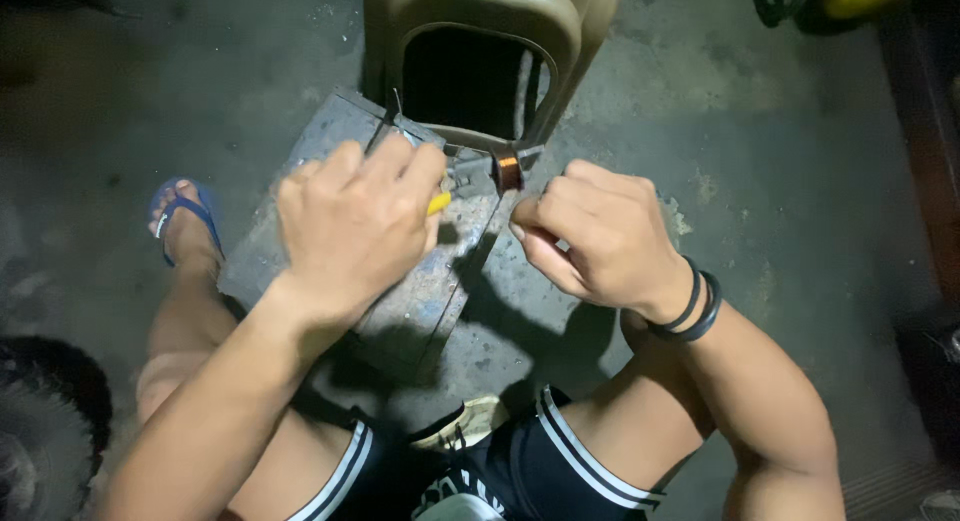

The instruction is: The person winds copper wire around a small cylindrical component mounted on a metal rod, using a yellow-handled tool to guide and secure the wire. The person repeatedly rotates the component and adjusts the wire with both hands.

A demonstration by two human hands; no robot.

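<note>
left hand (pixel 355 226) hides a yellow-handled tool (pixel 439 203) — right hand (pixel 595 236) beside copper coil (pixel 508 169).

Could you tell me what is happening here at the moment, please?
A person sits low over a concrete floor, working at a worn metal block set in front of a tan plastic chair. The left hand is closed around a yellow-handled tool. The right hand, fingers pinched together, sits just beside a small copper wire coil mounted on a winding jig. Whether it holds a wire is too fine to tell.
</note>
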